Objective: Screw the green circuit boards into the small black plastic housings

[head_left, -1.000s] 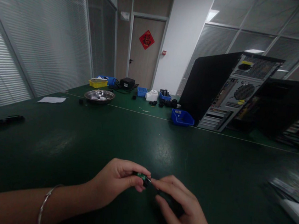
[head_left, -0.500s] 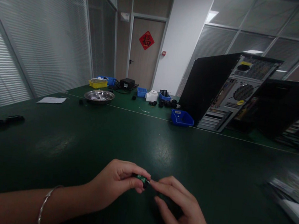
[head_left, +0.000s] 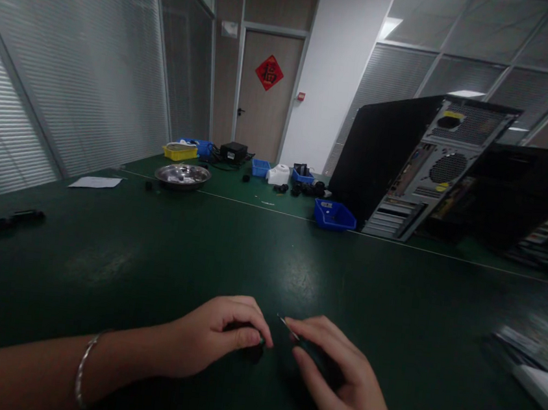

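My left hand (head_left: 223, 337), with a silver bangle (head_left: 83, 371) on its wrist, is closed on a small green-and-black part (head_left: 261, 342) that looks like a little circuit board. Fingers hide most of it. Just to the right, my right hand (head_left: 336, 361) pinches a thin pointed metal tool (head_left: 283, 321). The tool's tip points up and left, apart from the left fingers. Its exact kind is not clear, since the rest lies inside the hand. Both hands are low over the dark green table (head_left: 210, 250).
A computer tower (head_left: 391, 158) stands at the right, beside a blue bin (head_left: 334, 216). A metal bowl (head_left: 182, 176) and a paper sheet (head_left: 95, 182) lie at the back left. Dark parts (head_left: 10, 222) sit far left. A blurred white-edged object (head_left: 540, 370) is at the right.
The left fingers have turned down over the small part, hiding most of its green side. My right hand has drawn slightly right, and the metal tool's tip now shows, apart from the part.
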### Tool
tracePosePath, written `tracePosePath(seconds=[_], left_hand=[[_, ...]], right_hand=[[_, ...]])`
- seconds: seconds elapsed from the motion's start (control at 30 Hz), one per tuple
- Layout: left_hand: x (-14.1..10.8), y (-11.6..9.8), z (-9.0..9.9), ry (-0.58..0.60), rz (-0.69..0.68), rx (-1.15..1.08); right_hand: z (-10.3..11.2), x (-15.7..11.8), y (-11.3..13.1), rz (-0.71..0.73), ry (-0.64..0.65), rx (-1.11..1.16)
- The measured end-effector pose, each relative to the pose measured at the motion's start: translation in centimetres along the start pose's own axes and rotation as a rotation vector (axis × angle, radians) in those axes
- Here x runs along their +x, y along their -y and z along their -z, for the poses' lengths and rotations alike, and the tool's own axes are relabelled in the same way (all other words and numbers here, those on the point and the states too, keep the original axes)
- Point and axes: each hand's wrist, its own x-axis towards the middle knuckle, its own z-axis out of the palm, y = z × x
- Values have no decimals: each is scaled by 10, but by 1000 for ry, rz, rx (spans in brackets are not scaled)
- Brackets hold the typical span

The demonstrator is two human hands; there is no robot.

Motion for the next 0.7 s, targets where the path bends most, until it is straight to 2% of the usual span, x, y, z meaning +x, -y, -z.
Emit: tracePosePath(seconds=[0.1,0.2,0.43,0.57,0.7], left_hand=[[-3,-13,1,176,-71,322],[-6,-23,-1,245,-106,467],[-6,-19,-7,236,-180,555],[-7,-18,-9,145,-138,511],[-10,-14,-14,69,-93,583]], right_hand=[[0,0,-1,-4,-7,21],[-1,0,-1,-11,6,41],[-2,0,-3,-27,19,60],[-2,1,-1,-36,26,62],[-1,2,3,-47,63,33]])
